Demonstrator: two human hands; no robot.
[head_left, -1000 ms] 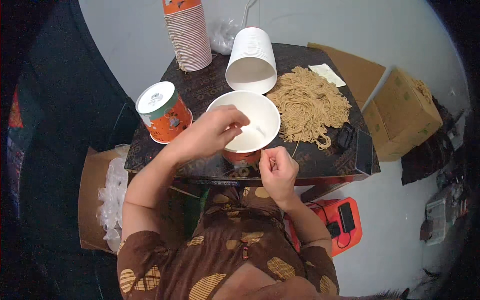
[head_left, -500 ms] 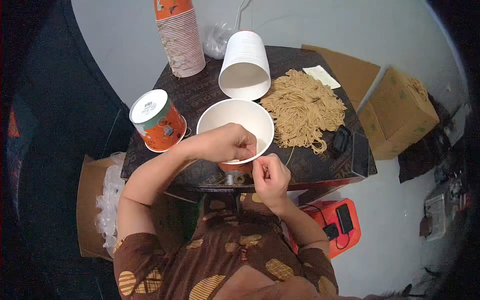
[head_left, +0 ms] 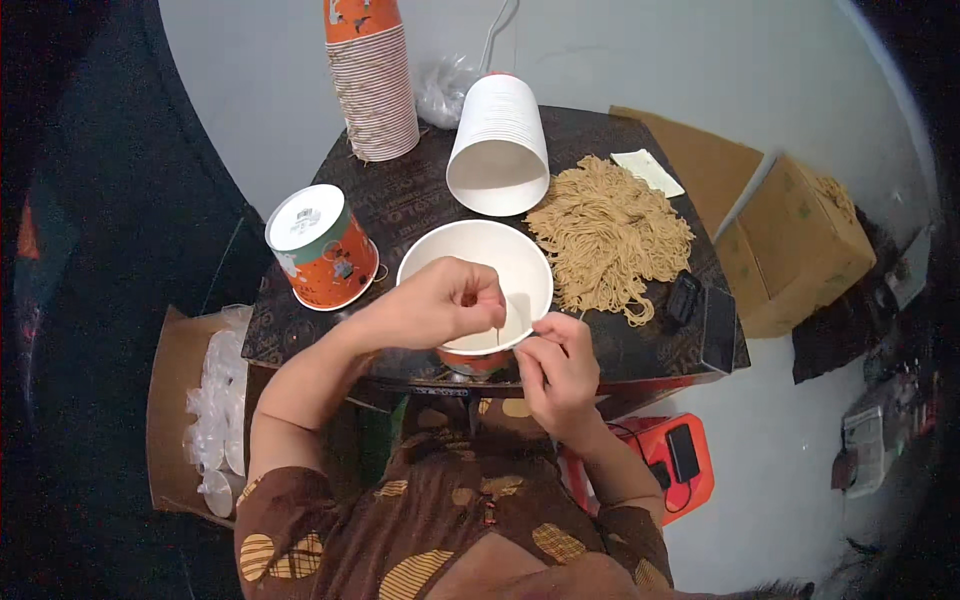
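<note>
Thin tan noodle strand (head_left: 497,335) pinched in left hand (head_left: 440,300) fingertips over the white paper bowl (head_left: 478,272), frame centre.
Right hand (head_left: 558,362) fingers pressed together at the lower rim — whether it holds anything, cannot tell. Strand's long axis near vertical, free end pointing down; best kept clear of the rim.

One open white paper bowl (head_left: 478,265), one sealed orange cup (head_left: 322,247), one stack of orange cups (head_left: 371,80), one stack of white bowls (head_left: 498,145), one noodle heap (head_left: 608,235), two cardboard boxes (head_left: 800,240), one dark phone (head_left: 719,327).
</note>
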